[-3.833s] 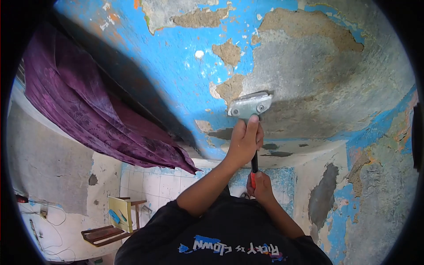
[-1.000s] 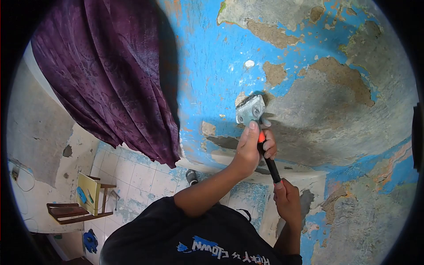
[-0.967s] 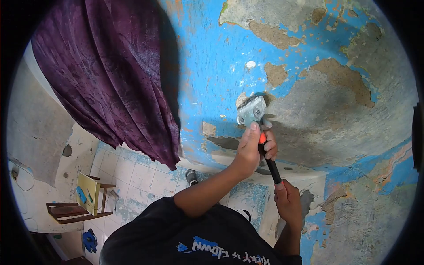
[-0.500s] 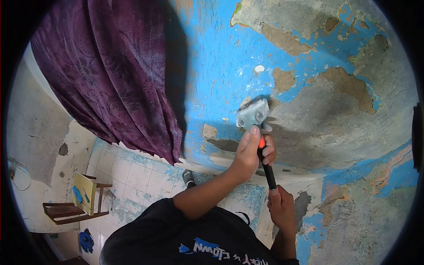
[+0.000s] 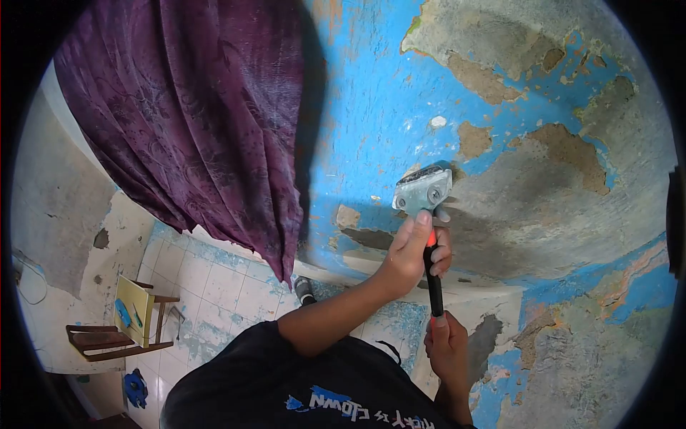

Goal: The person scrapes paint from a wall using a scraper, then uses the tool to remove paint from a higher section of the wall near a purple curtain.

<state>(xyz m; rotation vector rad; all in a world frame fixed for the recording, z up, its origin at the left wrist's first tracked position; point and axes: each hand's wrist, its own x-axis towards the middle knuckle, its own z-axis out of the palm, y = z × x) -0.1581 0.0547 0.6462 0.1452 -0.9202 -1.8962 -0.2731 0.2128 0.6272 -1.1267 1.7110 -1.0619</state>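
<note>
A long-handled scraper [image 5: 423, 191] has its wide metal head close to the blue-painted wall [image 5: 364, 143], where some paint has come off; whether the blade touches is unclear. My left hand [image 5: 409, 261] grips the neck just below the head, thumb on top and fingers wrapped round the red and black part. Lower down, my right hand [image 5: 446, 347] is closed round the end of the black handle. Grey bare plaster [image 5: 514, 186] spreads to the right of the head.
A purple curtain [image 5: 193, 121] hangs on the left, its lower tip near my left forearm. A wooden chair [image 5: 136, 311] with blue items on its seat stands at the lower left on the tiled floor [image 5: 229, 286]. A blue object [image 5: 136, 388] lies below it.
The scraper head and both hands appear slightly changed in position and tilt against the wall. The wall and curtain have shifted right in view.
</note>
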